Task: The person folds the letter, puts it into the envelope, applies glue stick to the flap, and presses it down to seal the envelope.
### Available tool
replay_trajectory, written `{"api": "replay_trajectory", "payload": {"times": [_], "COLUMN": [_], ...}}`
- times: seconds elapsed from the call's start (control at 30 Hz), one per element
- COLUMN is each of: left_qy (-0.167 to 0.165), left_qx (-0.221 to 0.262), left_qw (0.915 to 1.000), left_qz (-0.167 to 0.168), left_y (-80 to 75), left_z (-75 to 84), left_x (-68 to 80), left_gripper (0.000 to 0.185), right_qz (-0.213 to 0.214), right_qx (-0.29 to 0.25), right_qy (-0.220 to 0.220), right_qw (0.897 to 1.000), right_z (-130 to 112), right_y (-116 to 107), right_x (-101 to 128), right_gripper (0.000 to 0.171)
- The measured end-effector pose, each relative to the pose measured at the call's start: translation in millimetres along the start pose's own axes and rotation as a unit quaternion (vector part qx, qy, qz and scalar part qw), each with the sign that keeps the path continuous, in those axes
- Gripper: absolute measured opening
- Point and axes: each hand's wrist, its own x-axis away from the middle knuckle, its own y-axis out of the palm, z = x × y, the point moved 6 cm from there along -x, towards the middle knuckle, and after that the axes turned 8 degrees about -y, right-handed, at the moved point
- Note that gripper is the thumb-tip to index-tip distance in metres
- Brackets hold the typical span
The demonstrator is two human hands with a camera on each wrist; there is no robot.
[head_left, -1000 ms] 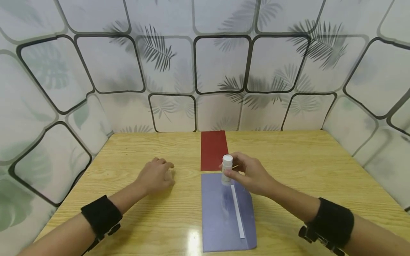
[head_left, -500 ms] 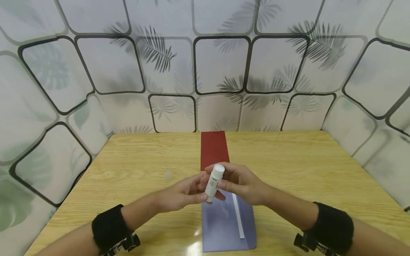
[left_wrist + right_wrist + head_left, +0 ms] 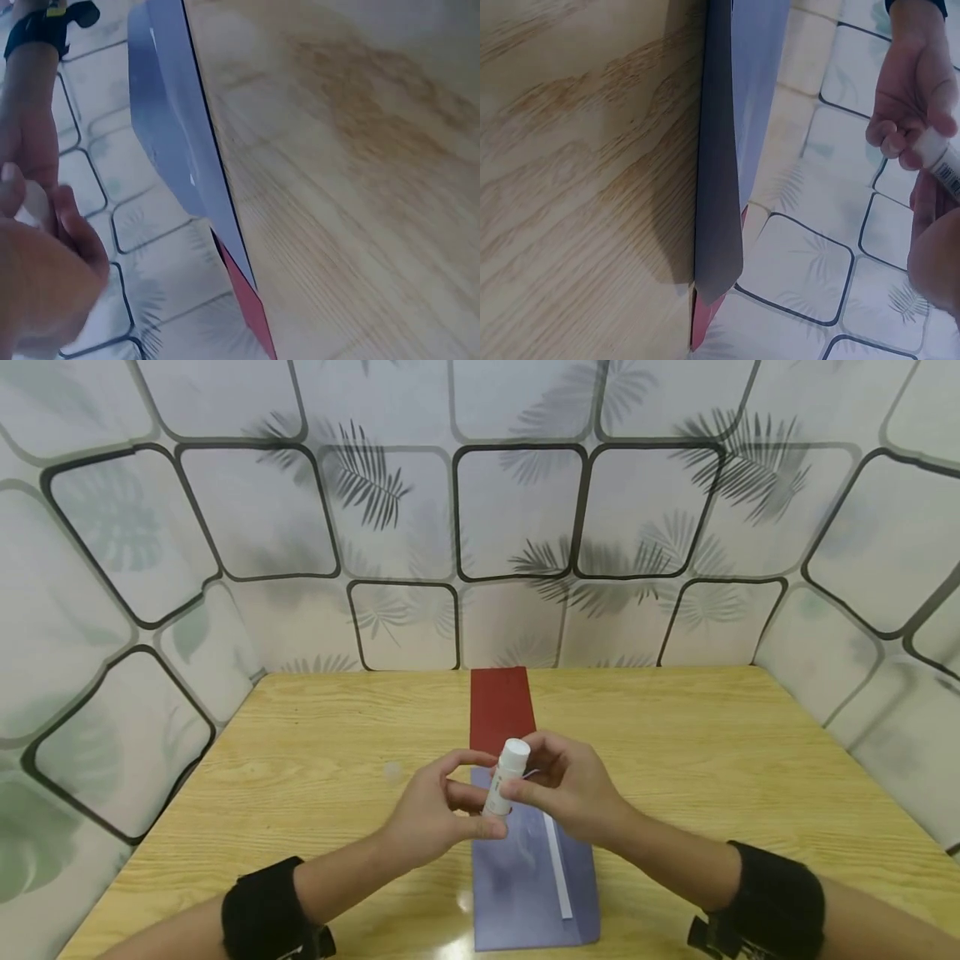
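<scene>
I note the left hand (image 3: 431, 814) just left of the glue stick (image 3: 504, 777), its grip pinching the tube's lower end with thumb and fingers curled; the glue stick stands tilted, cap up, above the far edge of the blue sheet (image 3: 525, 881); the right hand (image 3: 573, 785), just right of the glue stick, pinches its upper body; beyond the glue stick a red sheet (image 3: 498, 706) lies on the wooden surface (image 3: 315, 735).
</scene>
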Motion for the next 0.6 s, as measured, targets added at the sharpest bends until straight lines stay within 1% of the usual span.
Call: {"api": "replay_trajectory", "payload": {"times": [0.07, 0.1, 0.13, 0.2, 0.23, 0.27, 0.33, 0.37, 0.4, 0.43, 0.47, 0.5, 0.53, 0.6], "left_qy": [-0.010, -0.011, -0.009, 0.003, 0.011, 0.021, 0.048, 0.061, 0.067, 0.072, 0.071, 0.071, 0.065, 0.053], "left_qx": [-0.025, -0.037, -0.048, -0.069, -0.076, -0.080, -0.076, -0.066, -0.043, -0.016, 0.014, 0.042, 0.066, 0.102], "left_qw": [0.9980, 0.9964, 0.9950, 0.9934, 0.9934, 0.9941, 0.9956, 0.9960, 0.9961, 0.9944, 0.9906, 0.9843, 0.9767, 0.9609], "left_qz": [0.056, 0.075, 0.087, 0.092, 0.085, 0.070, 0.026, -0.002, -0.037, -0.076, -0.116, -0.156, -0.193, -0.252], "left_y": [-0.5, 0.0, 0.9, 3.3, 4.7, 6.1, 8.0, 8.5, 9.2, 9.6, 9.9, 10.1, 10.2, 9.2], "left_z": [1.6, 2.4, 3.2, 4.6, 5.1, 5.4, 6.0, 6.0, 5.3, 4.3, 3.1, 2.3, 1.2, -0.4], "left_x": [2.4, 3.7, 4.8, 6.3, 6.6, 6.3, 5.0, 4.3, 3.2, 2.3, 1.5, 1.1, 1.1, 1.5], "left_gripper": [0.067, 0.066, 0.065, 0.065, 0.065, 0.066, 0.068, 0.069, 0.069, 0.070, 0.071, 0.071, 0.072, 0.073], "right_qz": [0.035, 0.048, 0.057, 0.064, 0.061, 0.054, 0.024, 0.003, -0.021, -0.048, -0.076, -0.102, -0.126, -0.164], "right_qx": [0.030, 0.043, 0.051, 0.058, 0.052, 0.042, 0.011, -0.012, -0.034, -0.059, -0.082, -0.106, -0.127, -0.159], "right_qy": [0.023, 0.035, 0.046, 0.059, 0.059, 0.053, 0.028, 0.010, -0.011, -0.031, -0.048, -0.060, -0.067, -0.070], "right_qw": [0.999, 0.997, 0.996, 0.995, 0.995, 0.996, 0.999, 1.000, 0.999, 0.997, 0.993, 0.987, 0.982, 0.971], "right_z": [2, 3, 4, 5, 6, 5, 3, 2, 0, -1, -3, -4, -5, -6], "right_y": [-2, -2, -3, -3, -3, -3, -3, -3, -2, -1, 1, 3, 4, 7], "right_x": [0, 1, 1, 1, 1, 0, -2, -3, -4, -6, -7, -8, -9, -10], "right_gripper": [0.028, 0.029, 0.030, 0.030, 0.030, 0.030, 0.030, 0.030, 0.031, 0.033, 0.034, 0.035, 0.036, 0.037]}}
